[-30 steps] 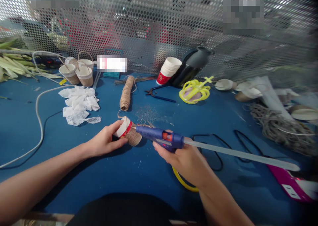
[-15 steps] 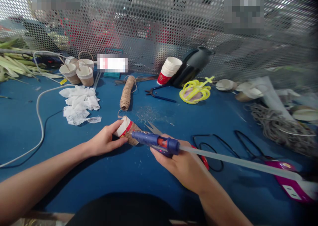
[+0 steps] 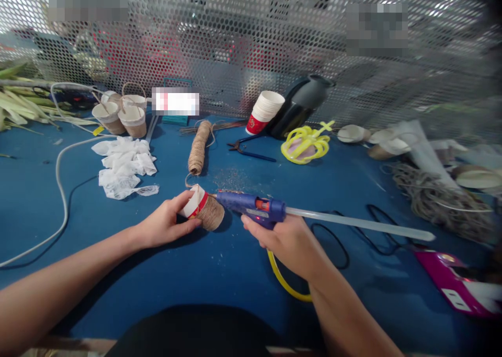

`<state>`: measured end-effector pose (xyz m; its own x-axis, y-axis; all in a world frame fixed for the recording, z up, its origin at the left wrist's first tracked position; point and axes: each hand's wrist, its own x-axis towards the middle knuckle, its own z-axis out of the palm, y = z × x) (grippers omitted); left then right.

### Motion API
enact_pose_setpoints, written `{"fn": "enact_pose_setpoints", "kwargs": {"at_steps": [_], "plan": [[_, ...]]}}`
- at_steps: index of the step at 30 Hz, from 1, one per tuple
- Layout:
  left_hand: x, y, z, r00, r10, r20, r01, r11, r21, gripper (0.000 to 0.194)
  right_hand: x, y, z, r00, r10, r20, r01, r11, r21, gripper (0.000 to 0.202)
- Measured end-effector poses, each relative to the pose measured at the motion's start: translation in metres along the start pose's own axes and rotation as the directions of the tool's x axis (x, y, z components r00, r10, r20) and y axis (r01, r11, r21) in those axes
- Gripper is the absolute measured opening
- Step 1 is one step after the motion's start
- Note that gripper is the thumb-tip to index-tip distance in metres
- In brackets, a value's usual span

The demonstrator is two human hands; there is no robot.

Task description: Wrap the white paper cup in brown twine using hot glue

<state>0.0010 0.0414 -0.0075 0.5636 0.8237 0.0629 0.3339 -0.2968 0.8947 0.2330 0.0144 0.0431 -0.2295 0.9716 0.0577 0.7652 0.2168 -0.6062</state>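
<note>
My left hand (image 3: 168, 222) is closed on a paper cup (image 3: 212, 213) that lies tilted on its side. Brown twine wraps its lower part, while a red and white band near the rim is bare. A strand runs from the cup to the twine roll (image 3: 199, 148) behind it. In my right hand (image 3: 288, 244) is a blue glue gun (image 3: 251, 206), its nozzle close to the upper side of the cup; whether it touches I cannot tell. A long translucent glue stick (image 3: 361, 223) sticks out of its back.
Crumpled white lace (image 3: 127, 166) lies left, before several twine-covered cups (image 3: 133, 121). Behind are pliers (image 3: 253, 153), stacked paper cups (image 3: 264, 111), a black jug (image 3: 301, 106) and a yellow crown-shaped piece (image 3: 306, 145). A purple power strip (image 3: 451, 281) and grey cord (image 3: 439, 195) lie right.
The glue gun has swung from across the cup to its upper right side, turning more level. More of the twine wrap shows. My left hand and the cup have barely moved.
</note>
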Motion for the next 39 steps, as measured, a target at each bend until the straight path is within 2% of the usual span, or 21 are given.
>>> {"fn": "enact_pose_setpoints", "kwargs": {"at_steps": [6, 12, 18, 22, 24, 29, 33, 35, 39], "plan": [[0.001, 0.003, -0.001, 1.0, -0.009, 0.005, 0.008, 1.0, 0.021, 0.041, -0.004, -0.005, -0.001, 0.999, 0.013, 0.031, -0.015, 0.999, 0.033, 0.023], [0.001, 0.001, 0.0, 1.0, -0.003, 0.001, 0.003, 1.0, 0.008, 0.041, -0.001, -0.004, 0.0, 1.0, 0.026, -0.009, -0.026, 1.0, 0.003, 0.025], [0.0, 0.002, 0.0, 1.0, -0.01, 0.004, 0.01, 1.0, 0.008, 0.042, -0.003, -0.007, -0.001, 1.0, 0.012, 0.026, -0.013, 0.999, 0.03, 0.023], [0.0, 0.002, -0.001, 1.0, -0.017, 0.002, 0.017, 1.0, 0.012, 0.043, -0.004, -0.007, -0.001, 1.0, 0.027, -0.016, -0.027, 1.0, -0.003, 0.022], [0.0, 0.002, -0.001, 1.0, -0.017, 0.004, 0.017, 1.0, 0.011, 0.043, -0.004, -0.006, -0.001, 1.0, 0.004, -0.025, -0.004, 1.0, -0.018, 0.019], [0.0, 0.002, -0.001, 1.0, -0.008, -0.004, 0.008, 1.0, 0.018, 0.044, -0.008, -0.009, -0.001, 0.992, -0.122, 0.041, 0.122, 0.993, -0.003, 0.014], [0.0, 0.002, -0.002, 1.0, -0.012, 0.006, 0.012, 1.0, 0.009, 0.044, -0.009, -0.011, -0.002, 0.988, -0.146, 0.054, 0.146, 0.989, 0.0, 0.011], [0.0, 0.002, -0.001, 1.0, -0.008, 0.002, 0.008, 1.0, 0.012, 0.044, -0.008, -0.01, -0.002, 0.991, -0.124, 0.042, 0.123, 0.992, 0.012, 0.012], [0.0, 0.002, 0.0, 1.0, -0.012, -0.001, 0.012, 1.0, 0.024, 0.043, -0.002, -0.006, -0.001, 1.0, 0.018, 0.004, -0.018, 0.999, 0.031, 0.02]]}}
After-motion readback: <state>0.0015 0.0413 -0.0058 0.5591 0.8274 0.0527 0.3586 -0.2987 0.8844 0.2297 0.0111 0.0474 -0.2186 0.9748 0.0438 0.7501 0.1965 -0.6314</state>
